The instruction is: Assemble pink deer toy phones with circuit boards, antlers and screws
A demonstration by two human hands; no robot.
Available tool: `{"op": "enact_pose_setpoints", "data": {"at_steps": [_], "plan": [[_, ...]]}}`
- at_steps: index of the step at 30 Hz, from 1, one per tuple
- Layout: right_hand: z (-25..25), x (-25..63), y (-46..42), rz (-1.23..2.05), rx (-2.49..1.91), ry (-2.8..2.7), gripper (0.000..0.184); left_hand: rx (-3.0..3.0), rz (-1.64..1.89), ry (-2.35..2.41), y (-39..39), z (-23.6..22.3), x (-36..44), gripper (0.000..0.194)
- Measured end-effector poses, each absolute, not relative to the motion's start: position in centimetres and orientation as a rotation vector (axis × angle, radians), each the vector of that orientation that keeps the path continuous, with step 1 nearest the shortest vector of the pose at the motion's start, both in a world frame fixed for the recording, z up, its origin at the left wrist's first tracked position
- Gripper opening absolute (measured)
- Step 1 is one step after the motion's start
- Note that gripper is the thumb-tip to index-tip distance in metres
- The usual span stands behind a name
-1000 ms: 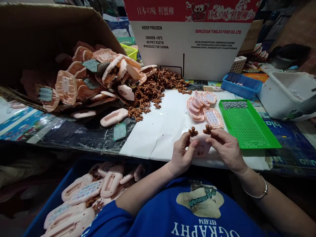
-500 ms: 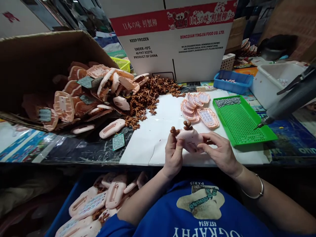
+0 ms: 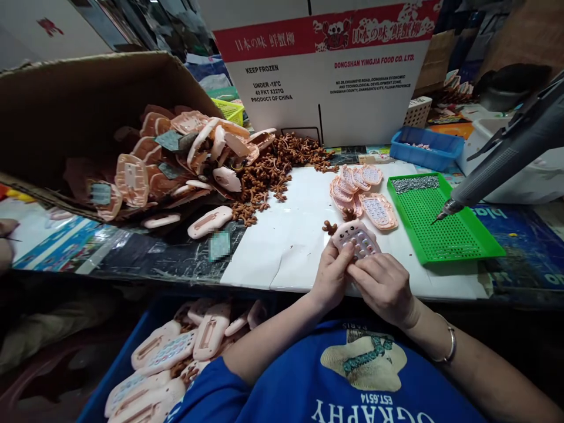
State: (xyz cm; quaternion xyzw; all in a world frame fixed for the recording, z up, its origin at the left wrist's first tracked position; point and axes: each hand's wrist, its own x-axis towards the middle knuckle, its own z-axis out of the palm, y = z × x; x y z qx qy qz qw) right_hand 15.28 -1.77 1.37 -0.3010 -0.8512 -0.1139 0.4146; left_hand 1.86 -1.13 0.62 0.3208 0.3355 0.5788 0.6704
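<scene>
Both my hands grip a pink toy phone (image 3: 358, 236) with a small face, a keypad and two brown antlers at its top. It is held tilted over the white sheet, its keypad side turned up. My left hand (image 3: 331, 273) wraps its left edge, thumb on the keys. My right hand (image 3: 385, 288) closes on its lower right end, and the fingers hide that part. Just beyond lie several pink keypad shells (image 3: 379, 211). To the right is a green perforated tray (image 3: 458, 235) with small metal screws (image 3: 415, 183) at its far end.
An electric screwdriver (image 3: 493, 155) juts in over the tray. At left, a cardboard box (image 3: 176, 67) spills pink shells beside a heap of brown antlers (image 3: 282, 161). A blue bin (image 3: 127, 346) of toy phones sits below the table edge. A blue basket (image 3: 427, 148) stands behind.
The toy phone has been turned so that its face and keypad show. My right hand has moved in against its lower end, closer to my left hand. The view has shifted slightly.
</scene>
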Motion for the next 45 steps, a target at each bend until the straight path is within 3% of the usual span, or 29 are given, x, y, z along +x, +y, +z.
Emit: {"op": "enact_pose_setpoints", "data": {"at_steps": [3,6,12,20,26,32,36,39,41,42,45], "plan": [[1.6,16.2,-1.9,-0.039,-0.664,-2.020,0.024,0.663,1.321,0.744,-1.0,0.7,1.2,0.032],[2.3,17.4,-0.8,0.244,-0.923,-1.799,0.023,0.716,1.309,0.736,-1.1,0.2,0.3,0.033],[3.2,17.6,1.5,1.066,-1.134,-1.626,0.037,0.809,1.111,0.764,-1.6,0.3,0.0,0.038],[3.2,17.1,1.1,1.459,-1.078,-1.506,0.029,0.683,1.097,0.814,-1.5,1.2,-0.1,0.032],[2.6,17.5,1.0,1.350,-1.171,-1.499,0.018,0.687,1.079,0.796,-1.5,0.5,0.1,0.038],[2.4,17.6,0.9,1.234,-1.185,-1.598,0.031,0.671,1.026,0.769,-1.4,1.1,0.2,0.041],[3.0,18.8,-0.4,0.582,-1.128,-1.594,0.029,0.735,1.022,0.753,-1.3,1.7,-0.1,0.037],[4.5,21.4,-0.9,-0.171,-0.987,-1.445,0.047,0.716,1.000,0.743,-1.3,2.0,-0.3,0.038],[5.9,23.5,-0.4,-0.403,-0.966,-1.344,0.060,0.694,0.913,0.725,-1.4,2.2,-0.5,0.038],[6.7,24.5,0.1,-0.325,-1.000,-1.305,0.065,0.690,0.850,0.709,-1.5,2.3,-0.5,0.039],[8.5,26.7,2.4,0.079,-0.900,-1.329,0.054,0.690,0.744,0.680,-1.6,2.4,-0.3,0.049]]}}
